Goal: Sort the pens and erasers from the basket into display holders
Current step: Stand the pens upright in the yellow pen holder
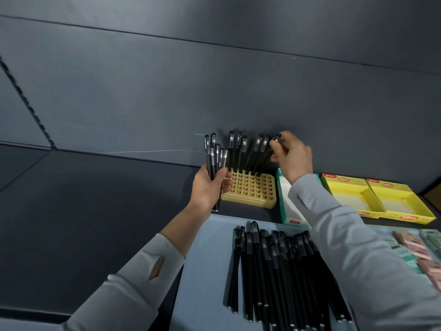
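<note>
My left hand [208,187] grips a bunch of several black pens [214,155], held upright just left of the yellow pen holder [250,191]. That holder is a grid of holes, and several black pens [243,151] stand in its back row. My right hand [291,152] pinches the cap end of one black pen [274,142] at the right end of that row. A pile of black pens [274,268] lies on the light blue surface [205,259] near me. Packs of erasers [420,252] lie at the right edge.
A teal and white box [286,201] stands right of the pen holder, partly behind my right sleeve. Two yellow open display boxes [377,197] sit further right. A dark grey wall panel [167,91] rises behind the shelf.
</note>
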